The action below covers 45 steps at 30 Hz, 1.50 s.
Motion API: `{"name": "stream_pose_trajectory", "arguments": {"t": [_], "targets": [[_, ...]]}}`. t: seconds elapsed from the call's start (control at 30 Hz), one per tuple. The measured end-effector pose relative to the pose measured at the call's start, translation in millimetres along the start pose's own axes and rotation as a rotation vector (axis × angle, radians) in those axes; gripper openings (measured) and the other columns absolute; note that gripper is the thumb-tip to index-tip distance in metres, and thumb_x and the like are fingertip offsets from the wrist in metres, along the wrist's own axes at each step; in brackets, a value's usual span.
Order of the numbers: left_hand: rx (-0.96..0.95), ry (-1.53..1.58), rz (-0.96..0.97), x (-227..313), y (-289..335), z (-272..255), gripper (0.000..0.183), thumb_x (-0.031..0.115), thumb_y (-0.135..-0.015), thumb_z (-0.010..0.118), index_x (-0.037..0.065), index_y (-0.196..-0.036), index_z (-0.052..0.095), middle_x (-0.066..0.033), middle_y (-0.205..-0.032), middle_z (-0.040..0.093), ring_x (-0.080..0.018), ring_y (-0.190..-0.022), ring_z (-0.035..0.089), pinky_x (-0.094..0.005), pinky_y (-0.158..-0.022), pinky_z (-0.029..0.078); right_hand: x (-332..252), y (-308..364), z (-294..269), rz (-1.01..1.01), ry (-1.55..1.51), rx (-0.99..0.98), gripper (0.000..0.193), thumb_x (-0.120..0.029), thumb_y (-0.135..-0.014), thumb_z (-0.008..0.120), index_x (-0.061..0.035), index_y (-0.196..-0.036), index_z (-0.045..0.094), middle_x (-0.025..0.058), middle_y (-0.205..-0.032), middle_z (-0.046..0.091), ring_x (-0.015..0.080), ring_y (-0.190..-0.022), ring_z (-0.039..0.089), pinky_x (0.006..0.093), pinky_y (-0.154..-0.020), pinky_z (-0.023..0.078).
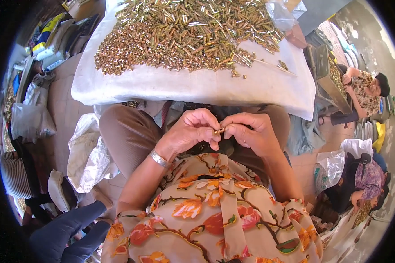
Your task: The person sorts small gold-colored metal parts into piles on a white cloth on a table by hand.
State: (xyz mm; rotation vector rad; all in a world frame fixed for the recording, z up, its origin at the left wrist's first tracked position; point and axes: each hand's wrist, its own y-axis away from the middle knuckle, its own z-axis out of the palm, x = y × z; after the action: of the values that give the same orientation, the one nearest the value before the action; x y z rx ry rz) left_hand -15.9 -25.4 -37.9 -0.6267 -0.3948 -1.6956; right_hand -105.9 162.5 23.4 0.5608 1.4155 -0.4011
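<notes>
Above my lap, my left hand [196, 130] and my right hand [246, 131] meet with fingertips nearly touching. Between them is a small brass-coloured metal piece [219, 131], pinched from both sides by thumbs and index fingers. Its exact kind is too small to make out, and whether it is one part or two joined parts does not show. Beyond my hands, a white cloth-covered table [162, 85] bears a big heap of metal parts: long gold-coloured cylinders [206, 30] at the middle and right, short copper-coloured pieces [131, 52] at the left.
A clear plastic bag [281, 15] and a reddish block [296, 37] lie at the table's far right. White sacks [85, 149] stand on the floor at left. A person [368, 90] works at a wooden tray [331, 83] at right; others sit lower right and left.
</notes>
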Motion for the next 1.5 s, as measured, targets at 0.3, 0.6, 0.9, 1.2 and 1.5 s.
{"name": "stream_pose_trajectory", "arguments": {"t": [0.3,0.6,0.9,1.2,1.5], "targets": [[0.041,0.211,0.038,-15.9,-7.5,-7.2,0.015,0.013,-0.091,0.060,0.005,-0.103,0.057,-0.0078,-0.084,0.065,-0.0172,-0.070,0.066,-0.0341,-0.068,0.057,13.9,-3.2,14.2,0.079,-0.323,0.170,0.019,-0.013,-0.091,0.061,-0.0003,-0.104,0.066,0.0006,-0.073,0.062,0.0020,-0.051,0.043,0.0174,-0.042,0.030],[0.092,0.287,-0.030,-17.9,-14.5,-13.8,0.031,0.019,-0.091,0.061,0.010,-0.118,0.048,-0.0017,-0.080,0.061,-0.0125,-0.062,0.059,-0.0283,-0.061,0.054,14.1,-15.6,16.2,0.077,-0.271,0.190,0.020,-0.014,-0.092,0.060,-0.0007,-0.105,0.066,0.0011,-0.075,0.061,0.0024,-0.052,0.044,0.0173,-0.042,0.030],[0.369,-0.360,-0.113,13.4,-50.9,-11.0,0.017,0.020,-0.092,0.061,0.009,-0.105,0.058,0.0005,-0.079,0.060,-0.0083,-0.057,0.056,-0.0205,-0.051,0.046,27.8,-26.8,-10.8,0.261,-0.962,0.220,0.018,-0.025,-0.093,0.057,-0.0069,-0.096,0.058,-0.0014,-0.075,0.052,0.0056,-0.051,0.043,0.0185,-0.040,0.028],[0.390,-1.892,0.360,-6.0,-147.1,-36.3,0.013,0.009,-0.080,0.065,0.005,-0.092,0.062,-0.0122,-0.084,0.058,-0.0302,-0.072,0.060,-0.0390,-0.064,0.050,59.4,-117.0,-122.7,-0.145,0.389,0.605,0.015,-0.018,-0.086,0.063,-0.0035,-0.091,0.064,0.0071,-0.076,0.058,0.0193,-0.059,0.054,0.0301,-0.048,0.041],[0.344,-2.011,0.446,-6.7,-139.9,-36.7,0.014,0.006,-0.080,0.062,0.004,-0.093,0.060,-0.0135,-0.085,0.056,-0.0331,-0.079,0.059,-0.0417,-0.071,0.049,56.5,-139.6,-130.9,-0.093,1.119,0.552,0.012,-0.010,-0.078,0.064,-0.0005,-0.083,0.059,0.0170,-0.078,0.062,0.0364,-0.080,0.060,0.0449,-0.070,0.047]]}}
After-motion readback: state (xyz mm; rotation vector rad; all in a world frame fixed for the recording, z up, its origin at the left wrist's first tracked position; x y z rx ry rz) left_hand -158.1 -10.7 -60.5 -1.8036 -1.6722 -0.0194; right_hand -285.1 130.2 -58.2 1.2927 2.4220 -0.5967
